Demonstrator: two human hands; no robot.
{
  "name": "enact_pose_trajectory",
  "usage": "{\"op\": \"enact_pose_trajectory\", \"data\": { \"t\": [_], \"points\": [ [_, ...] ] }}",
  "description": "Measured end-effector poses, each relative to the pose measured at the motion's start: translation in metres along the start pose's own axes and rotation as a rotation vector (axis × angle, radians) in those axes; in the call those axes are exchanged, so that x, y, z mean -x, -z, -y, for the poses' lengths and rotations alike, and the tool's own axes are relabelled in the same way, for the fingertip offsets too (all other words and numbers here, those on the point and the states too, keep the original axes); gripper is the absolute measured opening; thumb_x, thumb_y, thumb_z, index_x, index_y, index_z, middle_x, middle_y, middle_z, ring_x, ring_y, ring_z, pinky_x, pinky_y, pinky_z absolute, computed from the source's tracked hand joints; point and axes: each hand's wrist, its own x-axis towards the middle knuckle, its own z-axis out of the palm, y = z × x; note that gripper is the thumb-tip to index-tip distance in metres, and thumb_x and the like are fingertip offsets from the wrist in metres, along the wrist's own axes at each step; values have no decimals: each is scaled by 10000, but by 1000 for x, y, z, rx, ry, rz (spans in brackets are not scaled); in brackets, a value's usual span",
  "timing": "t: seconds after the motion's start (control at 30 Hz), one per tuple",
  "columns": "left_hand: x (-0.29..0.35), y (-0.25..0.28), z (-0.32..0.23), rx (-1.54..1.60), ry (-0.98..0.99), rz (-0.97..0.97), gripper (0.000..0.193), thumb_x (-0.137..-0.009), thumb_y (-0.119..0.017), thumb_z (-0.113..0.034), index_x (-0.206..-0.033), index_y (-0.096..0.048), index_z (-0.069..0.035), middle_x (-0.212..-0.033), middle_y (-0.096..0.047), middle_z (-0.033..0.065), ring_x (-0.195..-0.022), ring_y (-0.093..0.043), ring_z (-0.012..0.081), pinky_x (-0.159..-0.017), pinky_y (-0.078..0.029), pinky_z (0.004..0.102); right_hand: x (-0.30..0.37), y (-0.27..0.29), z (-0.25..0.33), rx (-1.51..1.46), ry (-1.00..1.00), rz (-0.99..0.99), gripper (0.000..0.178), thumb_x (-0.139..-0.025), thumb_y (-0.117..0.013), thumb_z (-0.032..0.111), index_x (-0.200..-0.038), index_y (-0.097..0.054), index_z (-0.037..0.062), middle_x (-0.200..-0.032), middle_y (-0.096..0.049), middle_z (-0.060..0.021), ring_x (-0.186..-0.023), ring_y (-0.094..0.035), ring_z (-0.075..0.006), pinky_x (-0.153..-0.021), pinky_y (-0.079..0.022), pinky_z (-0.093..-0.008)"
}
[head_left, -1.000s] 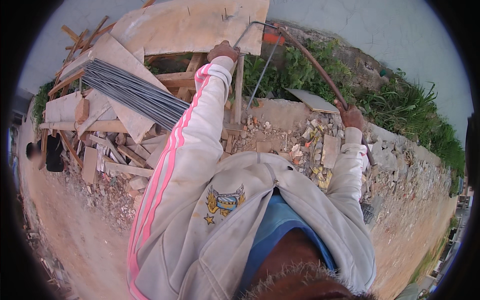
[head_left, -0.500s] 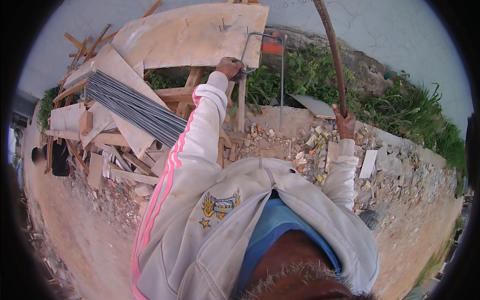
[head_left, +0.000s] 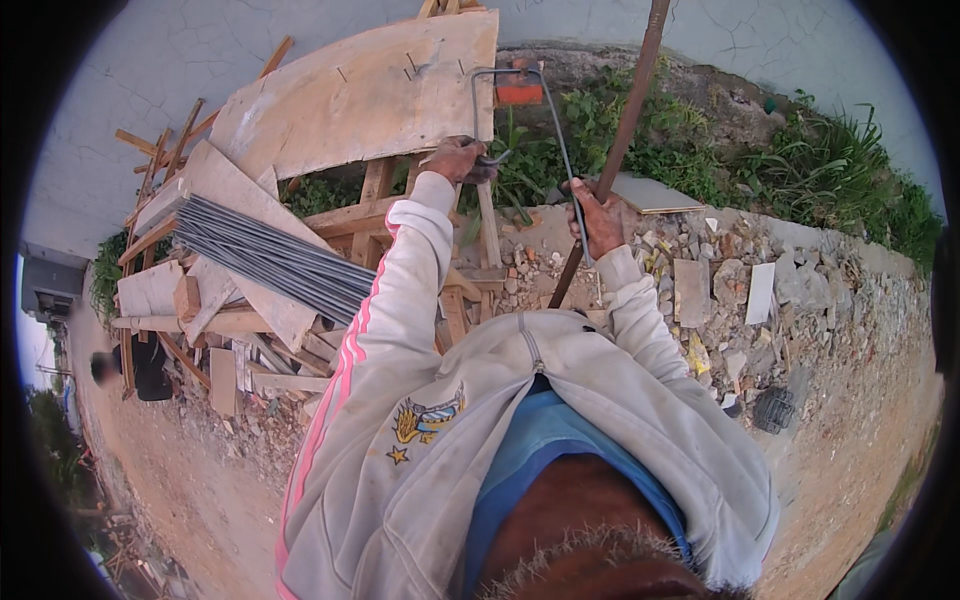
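My left hand [head_left: 455,160] is closed around one hooked end of a bent steel rod [head_left: 553,110], beside the right edge of a plywood board [head_left: 300,115]. The rod runs up from that hand, across, and down again in a long leg towards my right hand [head_left: 597,218]. A long brown bar [head_left: 633,95] slants through my closed right hand, its upper part leaning away and its lower end pointing down near my jacket. The rod's long leg passes against the fingers of that hand; whether they grip it too, I cannot tell. Several thin metal pins [head_left: 410,68] stand up from the board.
Left of me, a bundle of straight steel rods [head_left: 265,255] lies over planks and timber offcuts [head_left: 340,215]. An orange-red block [head_left: 519,92] sits beyond the board. Broken rubble [head_left: 720,300] spreads to the right below green weeds [head_left: 830,200]. A person in dark clothing [head_left: 152,368] is far left.
My right hand has come left and inward to the rod's long leg, and the brown bar now slants with its lower end showing below the hand. The left hand keeps its hold.
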Motion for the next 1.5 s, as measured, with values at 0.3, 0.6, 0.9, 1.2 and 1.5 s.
{"op": "enact_pose_trajectory", "data": {
  "t": [0.3, 0.6, 0.9, 1.2, 1.5],
  "points": [
    [7, 9, -4, -1200, -226, -575, 426, -908, -619, -429, -1025, -734, -36, -1031, -739, 194, -956, -715, 379, -907, -551, 461, -7, -36, -14, -1, -85, 53, 226, -946, -714, 280, -977, -638, 69, -623, -581, -27, -425, -463, -99, -371, -354, -271],
    [30, 16, -12, -1086, -190, -695, 444, -899, -642, -483, -1124, -713, -108, -1071, -707, 185, -1052, -675, 352, -910, -538, 482, -11, -73, -22, -8, -101, 128, 247, -936, -737, 244, -953, -548, 86, -641, -491, 7, -413, -460, -110, -354, -339, -286],
    [47, -27, -13, -1119, -512, -215, 794, -830, -673, -631, -1336, -591, -24, -1320, -564, 208, -1230, -553, 412, -1056, -446, 472, -6, -73, -20, -77, -247, 135, 231, -948, -720, 237, -944, -536, 97, -650, -524, -24, -419, -453, -112, -354, -338, -288],
    [67, -35, -29, -1289, -325, -196, 889, -756, -714, -619, -1354, -526, 12, -1295, -540, 251, -1222, -556, 449, -1038, -463, 489, -11, -66, -31, -127, -243, 238, 177, -936, -704, 198, -967, -584, 72, -660, -523, -17, -432, -444, -121, -367, -339, -288],
    [69, -44, -29, -1397, -314, -266, 889, -740, -729, -620, -1356, -522, -15, -1272, -545, 248, -1165, -596, 460, -989, -491, 515, -13, -52, -35, -171, -291, 258, 123, -922, -640, 120, -1023, -599, 62, -761, -563, -45, -455, -440, -105, -371, -350, -276]
  ]
}}
